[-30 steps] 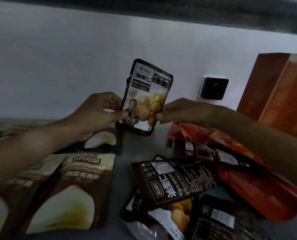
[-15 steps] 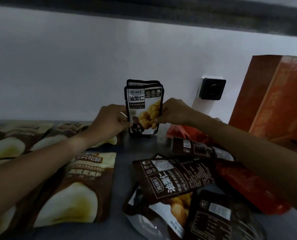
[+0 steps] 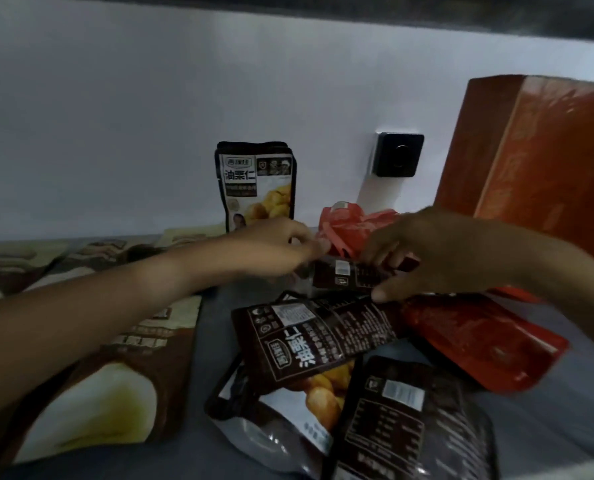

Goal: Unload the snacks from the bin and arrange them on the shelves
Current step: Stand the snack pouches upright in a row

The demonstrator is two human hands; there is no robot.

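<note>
On the far left of the shelf (image 3: pixel 212 323) I see the brown pouches (image 3: pixel 91 386) lying flat in a row, their pale kernel pictures facing up. My left hand (image 3: pixel 274 247) comes next, fingers loosely curled and reaching toward the end of a dark pouch (image 3: pixel 347 275); I cannot tell whether it actually grips it. Behind that hand one chestnut pouch (image 3: pixel 255 188) stands upright against the back wall. My right hand (image 3: pixel 427 254) pinches the dark pouch from above, thumb under its lower edge. More dark pouches (image 3: pixel 316 337) lie jumbled in front, with red packets (image 3: pixel 475 337) and an orange box (image 3: pixel 537 161) further right. To do this well, I judge I should lift the pouch clear of the pile, turn it label-forward, and stand it just beside the upright one without knocking it over. The lighting is dim, so fine details stay uncertain.
</note>
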